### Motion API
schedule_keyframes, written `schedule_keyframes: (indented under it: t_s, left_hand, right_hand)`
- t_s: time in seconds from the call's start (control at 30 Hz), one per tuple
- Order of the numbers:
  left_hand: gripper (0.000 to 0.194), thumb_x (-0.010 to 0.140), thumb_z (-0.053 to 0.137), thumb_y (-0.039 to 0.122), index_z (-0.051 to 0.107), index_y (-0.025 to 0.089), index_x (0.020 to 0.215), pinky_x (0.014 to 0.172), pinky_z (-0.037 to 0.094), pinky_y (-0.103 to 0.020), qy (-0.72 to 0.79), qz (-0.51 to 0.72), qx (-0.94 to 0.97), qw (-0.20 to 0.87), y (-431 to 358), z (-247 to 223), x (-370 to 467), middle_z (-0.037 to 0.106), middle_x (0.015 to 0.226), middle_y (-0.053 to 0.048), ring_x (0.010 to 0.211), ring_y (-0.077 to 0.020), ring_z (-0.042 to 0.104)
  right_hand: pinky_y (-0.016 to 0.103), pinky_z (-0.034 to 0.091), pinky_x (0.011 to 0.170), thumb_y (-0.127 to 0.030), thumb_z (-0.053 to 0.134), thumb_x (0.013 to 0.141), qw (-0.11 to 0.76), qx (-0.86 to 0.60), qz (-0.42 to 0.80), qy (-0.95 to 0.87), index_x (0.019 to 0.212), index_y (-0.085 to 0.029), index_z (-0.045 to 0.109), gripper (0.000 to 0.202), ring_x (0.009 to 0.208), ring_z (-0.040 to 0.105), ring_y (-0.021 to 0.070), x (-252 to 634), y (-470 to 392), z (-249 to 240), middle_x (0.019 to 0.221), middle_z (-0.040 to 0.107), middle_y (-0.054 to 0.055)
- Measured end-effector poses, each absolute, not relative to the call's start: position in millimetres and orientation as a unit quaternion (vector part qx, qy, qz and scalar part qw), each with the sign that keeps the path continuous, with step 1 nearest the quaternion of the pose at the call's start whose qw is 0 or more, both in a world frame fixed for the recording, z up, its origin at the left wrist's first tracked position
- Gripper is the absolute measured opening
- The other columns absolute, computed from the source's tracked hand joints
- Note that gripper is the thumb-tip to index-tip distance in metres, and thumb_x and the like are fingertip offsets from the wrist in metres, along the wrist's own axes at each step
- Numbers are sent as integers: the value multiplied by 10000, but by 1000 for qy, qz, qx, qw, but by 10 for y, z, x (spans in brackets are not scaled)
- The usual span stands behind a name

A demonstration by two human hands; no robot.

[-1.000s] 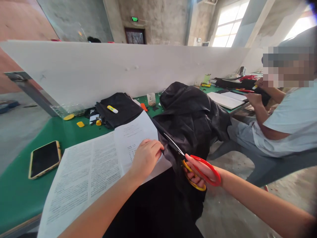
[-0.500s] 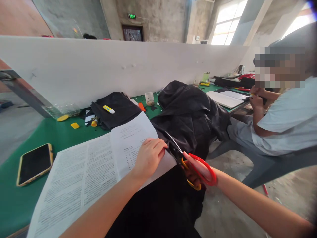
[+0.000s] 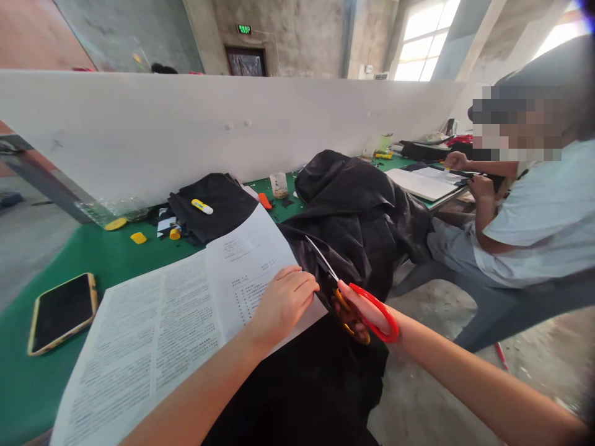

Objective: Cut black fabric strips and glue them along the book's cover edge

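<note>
My right hand (image 3: pixel 360 310) holds scissors (image 3: pixel 385 316) with red and yellow handle loops, one blade showing bright and pointing up and away to the left. Those blades lie against black fabric (image 3: pixel 344 241) just right of my left hand. My left hand (image 3: pixel 286 300) rests over the right part of an open printed booklet (image 3: pixel 186 322), its fingertips closed on the edge of the black fabric; the thumb is hidden. More of this dark fabric hangs over my lap and heaps up beyond the scissors.
A phone (image 3: pixel 62 313) lies on the green table (image 3: pixel 28 384) at left. Folded black cloth (image 3: pixel 214 217) bears a yellow-and-white glue tube (image 3: pixel 202 206). A plastic cup (image 3: pixel 279 186) stands behind. At right a co-worker (image 3: pixel 548 204) sits on a grey chair (image 3: pixel 502 310). A white partition (image 3: pixel 186 130) runs along the back.
The scissors and my right hand have shifted slightly left, and the bright blade stands out more. My left hand has moved slightly right and down. The co-worker's hands have moved apart.
</note>
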State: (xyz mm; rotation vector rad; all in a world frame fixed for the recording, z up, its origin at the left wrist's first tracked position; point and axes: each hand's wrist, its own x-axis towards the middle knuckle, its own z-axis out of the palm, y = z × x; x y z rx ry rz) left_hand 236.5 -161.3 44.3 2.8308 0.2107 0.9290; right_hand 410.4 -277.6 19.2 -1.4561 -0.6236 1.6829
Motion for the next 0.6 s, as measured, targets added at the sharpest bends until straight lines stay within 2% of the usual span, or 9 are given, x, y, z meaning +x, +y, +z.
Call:
schedule_keyframes:
  t_s: [0.1,0.2,0.33,0.5,0.6]
  left_hand:
    - [186,867,432,55,566,178,905,915,435,-375,67,319,942,77,-1613,444,2356,641,888,-11,811,-135,577]
    - [181,871,434,64,569,180,904,939,427,-391,67,318,943,72,-1613,438,2341,642,885,-11,814,-135,578]
    - [165,872,447,75,568,181,912,944,435,-391,61,324,942,69,-1608,411,2329,646,903,-14,829,-137,586]
    - [157,868,459,77,571,182,899,929,456,-373,61,340,936,69,-1600,410,2336,652,898,-8,831,-131,593]
    - [158,866,464,74,570,185,902,923,465,-371,49,357,931,60,-1601,435,2323,658,884,-2,841,-136,602]
  right_hand:
    - [165,292,351,-752,338,777,392,-577,669,-255,719,-174,472,596,387,299,48,4118,-2721,207,516,346,-53]
    - [156,241,321,-766,306,774,346,-572,706,-235,659,-181,417,607,360,258,47,4184,-2666,238,475,294,-63]
    - [137,200,316,-777,366,742,328,-601,685,-250,651,-189,364,595,350,224,33,4291,-2643,287,469,283,-74]
    - [124,221,330,-809,346,716,295,-563,749,-188,692,-173,412,640,366,258,24,4376,-2580,327,507,308,-70]
    - [119,216,325,-792,313,748,276,-529,786,-165,718,-168,437,637,375,295,32,4380,-2489,346,524,331,-62]
